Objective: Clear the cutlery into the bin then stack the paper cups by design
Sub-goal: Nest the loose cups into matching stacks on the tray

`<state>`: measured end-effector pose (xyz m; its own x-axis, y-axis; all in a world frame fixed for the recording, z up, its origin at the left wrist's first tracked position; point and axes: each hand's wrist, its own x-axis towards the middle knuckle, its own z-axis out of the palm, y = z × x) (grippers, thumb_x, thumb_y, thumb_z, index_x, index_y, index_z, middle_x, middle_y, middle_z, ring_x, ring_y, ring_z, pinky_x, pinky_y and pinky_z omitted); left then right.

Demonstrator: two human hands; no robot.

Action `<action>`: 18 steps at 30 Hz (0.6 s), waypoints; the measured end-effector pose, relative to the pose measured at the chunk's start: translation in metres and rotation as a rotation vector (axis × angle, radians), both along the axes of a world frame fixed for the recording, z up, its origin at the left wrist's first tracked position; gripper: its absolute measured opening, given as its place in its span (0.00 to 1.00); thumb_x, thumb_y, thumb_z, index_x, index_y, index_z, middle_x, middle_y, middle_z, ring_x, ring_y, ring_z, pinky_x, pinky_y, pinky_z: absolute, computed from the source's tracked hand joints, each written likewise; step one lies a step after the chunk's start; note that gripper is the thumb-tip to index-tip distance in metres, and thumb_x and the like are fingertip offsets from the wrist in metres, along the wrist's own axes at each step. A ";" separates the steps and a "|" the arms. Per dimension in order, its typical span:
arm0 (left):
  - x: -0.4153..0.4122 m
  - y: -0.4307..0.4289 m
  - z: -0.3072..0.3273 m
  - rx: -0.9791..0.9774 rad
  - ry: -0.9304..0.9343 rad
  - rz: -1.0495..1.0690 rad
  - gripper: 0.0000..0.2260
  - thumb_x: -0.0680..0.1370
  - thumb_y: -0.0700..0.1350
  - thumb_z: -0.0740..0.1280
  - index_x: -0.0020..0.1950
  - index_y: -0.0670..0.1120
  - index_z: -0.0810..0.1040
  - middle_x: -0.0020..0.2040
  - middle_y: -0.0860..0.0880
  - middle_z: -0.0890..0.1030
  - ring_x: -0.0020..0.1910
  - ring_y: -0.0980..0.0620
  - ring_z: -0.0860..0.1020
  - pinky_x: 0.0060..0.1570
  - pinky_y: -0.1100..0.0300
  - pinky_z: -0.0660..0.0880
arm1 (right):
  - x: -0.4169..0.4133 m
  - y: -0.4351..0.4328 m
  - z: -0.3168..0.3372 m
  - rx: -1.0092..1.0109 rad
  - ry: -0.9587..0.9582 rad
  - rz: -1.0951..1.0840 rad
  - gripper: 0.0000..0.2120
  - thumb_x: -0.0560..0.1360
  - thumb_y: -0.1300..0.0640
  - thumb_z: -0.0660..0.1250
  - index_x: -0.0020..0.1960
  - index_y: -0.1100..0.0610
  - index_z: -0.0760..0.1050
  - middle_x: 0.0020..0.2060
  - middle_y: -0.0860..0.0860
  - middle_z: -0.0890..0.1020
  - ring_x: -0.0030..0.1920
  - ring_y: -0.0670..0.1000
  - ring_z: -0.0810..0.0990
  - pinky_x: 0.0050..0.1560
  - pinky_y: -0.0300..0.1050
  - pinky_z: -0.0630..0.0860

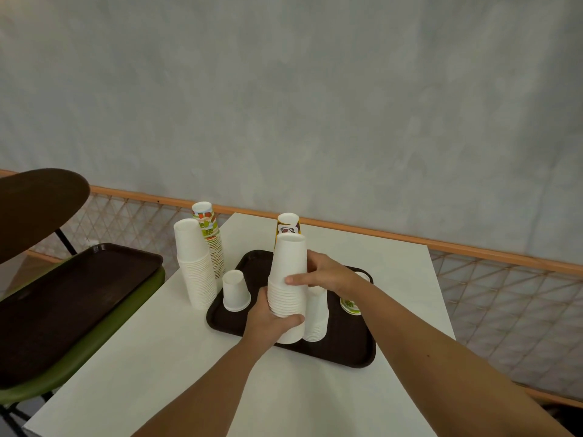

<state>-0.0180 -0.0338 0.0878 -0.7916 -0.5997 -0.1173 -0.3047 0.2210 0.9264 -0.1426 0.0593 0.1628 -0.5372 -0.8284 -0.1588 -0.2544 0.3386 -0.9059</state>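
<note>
Nearest, my left grip (268,323) clasped the tall stack of plain white paper cups (290,257) low down; my right grip (328,272) held it higher, with the dark brown plastic tray (347,354) below both.

mottled grey wall (315,89), orange-railed lattice fence (504,291), white table (157,373), green chair (94,342)

Soft even light, edges bowed

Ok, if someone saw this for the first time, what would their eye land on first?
First, the tall stack of white cups mid-frame, gripped low by the left hand and higher up by the right hand, over the dark tray. Next, two stacks at the far left edge of the table: a plain white stack and a fruit-patterned stack behind it.
</note>
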 end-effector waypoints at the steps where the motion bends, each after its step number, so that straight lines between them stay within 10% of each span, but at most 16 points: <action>1: -0.001 0.001 0.001 -0.013 -0.006 -0.004 0.39 0.64 0.46 0.78 0.69 0.50 0.61 0.60 0.50 0.73 0.61 0.49 0.72 0.62 0.50 0.74 | 0.001 0.000 0.001 -0.002 0.004 0.001 0.31 0.69 0.49 0.73 0.69 0.49 0.65 0.62 0.49 0.76 0.61 0.50 0.75 0.62 0.50 0.74; 10: 0.002 0.003 0.005 -0.076 -0.024 -0.038 0.39 0.65 0.47 0.78 0.70 0.49 0.60 0.61 0.49 0.72 0.62 0.50 0.72 0.63 0.51 0.73 | 0.006 0.003 0.007 -0.061 -0.004 -0.023 0.25 0.71 0.55 0.72 0.63 0.48 0.65 0.54 0.45 0.75 0.51 0.43 0.76 0.45 0.34 0.73; 18: 0.009 0.003 0.004 -0.071 -0.015 -0.043 0.39 0.65 0.47 0.78 0.69 0.48 0.61 0.60 0.51 0.73 0.58 0.52 0.72 0.59 0.57 0.71 | 0.005 0.004 0.011 -0.145 -0.052 -0.070 0.25 0.72 0.55 0.71 0.66 0.50 0.66 0.56 0.48 0.77 0.55 0.48 0.77 0.48 0.40 0.77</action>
